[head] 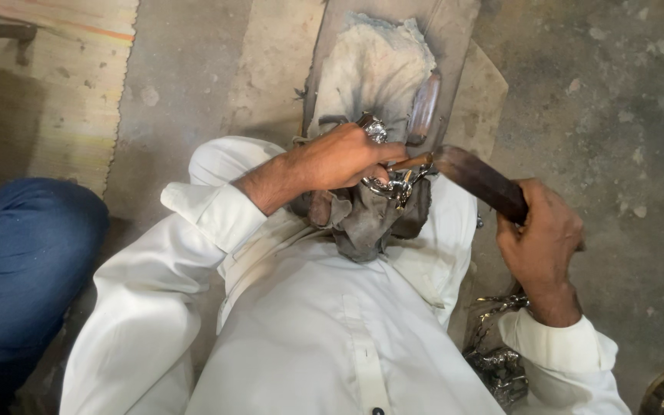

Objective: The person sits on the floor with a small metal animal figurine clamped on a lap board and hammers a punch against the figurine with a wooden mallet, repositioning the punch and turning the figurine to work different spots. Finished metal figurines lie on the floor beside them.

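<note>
1. The left hand [340, 157] has its fingers closed on a shiny metal piece [390, 184], pressed onto a grey cloth [374, 223] over the lap.
2. The right hand [539, 238] grips the dark handle of a tool [474, 175] whose long axis slants up-left, its tip meeting the piece.
3. The left hand is nearer the piece; the exact contact point seems hidden.

I see my left hand [340, 157] curled tight in a fist, wrist bent, its white-sleeved forearm reaching forward across my lap, while my right hand [541, 234] sits farther out to the side, fingers wrapped closed in a firm grip, its forearm angled up from the cuff.
</note>
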`<state>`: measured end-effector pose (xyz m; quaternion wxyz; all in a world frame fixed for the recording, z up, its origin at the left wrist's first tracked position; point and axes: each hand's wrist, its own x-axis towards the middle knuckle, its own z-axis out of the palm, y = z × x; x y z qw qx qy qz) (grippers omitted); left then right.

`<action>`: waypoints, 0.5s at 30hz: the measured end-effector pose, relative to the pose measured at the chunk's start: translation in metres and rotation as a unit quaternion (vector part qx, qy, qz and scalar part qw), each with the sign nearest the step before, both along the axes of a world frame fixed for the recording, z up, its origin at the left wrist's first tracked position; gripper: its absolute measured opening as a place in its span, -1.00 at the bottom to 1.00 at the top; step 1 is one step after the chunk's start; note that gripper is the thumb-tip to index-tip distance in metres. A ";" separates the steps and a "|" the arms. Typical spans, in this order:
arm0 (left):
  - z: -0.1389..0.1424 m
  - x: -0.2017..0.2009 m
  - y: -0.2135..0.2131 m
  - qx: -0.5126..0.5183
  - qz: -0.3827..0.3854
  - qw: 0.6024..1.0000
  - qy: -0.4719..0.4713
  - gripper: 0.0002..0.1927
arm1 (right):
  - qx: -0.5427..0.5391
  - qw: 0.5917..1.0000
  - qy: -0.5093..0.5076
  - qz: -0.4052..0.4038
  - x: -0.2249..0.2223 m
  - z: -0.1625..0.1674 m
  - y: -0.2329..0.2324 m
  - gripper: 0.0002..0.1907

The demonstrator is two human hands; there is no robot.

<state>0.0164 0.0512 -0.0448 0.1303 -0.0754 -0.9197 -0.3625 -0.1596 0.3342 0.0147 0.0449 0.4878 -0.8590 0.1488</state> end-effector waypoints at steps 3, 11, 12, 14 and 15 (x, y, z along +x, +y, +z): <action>-0.001 0.001 0.000 -0.009 0.012 1.000 0.014 -0.69 | -0.016 0.998 -0.053 -0.022 0.000 -0.001 -0.001 -0.74; 0.001 0.004 0.000 0.030 0.006 1.000 0.002 -0.73 | 0.007 0.999 0.005 0.040 0.000 -0.002 -0.001 -0.71; 0.001 0.005 0.000 0.028 0.009 1.000 0.004 -0.73 | -0.017 0.999 -0.012 0.034 -0.001 -0.002 -0.002 -0.71; 0.002 0.005 0.000 0.024 0.018 0.999 0.013 -0.72 | -0.064 0.997 -0.042 0.027 -0.002 -0.002 -0.003 -0.71; 0.002 0.005 0.000 0.024 0.017 0.999 0.018 -0.72 | -0.040 0.998 -0.019 0.034 -0.002 -0.003 -0.003 -0.71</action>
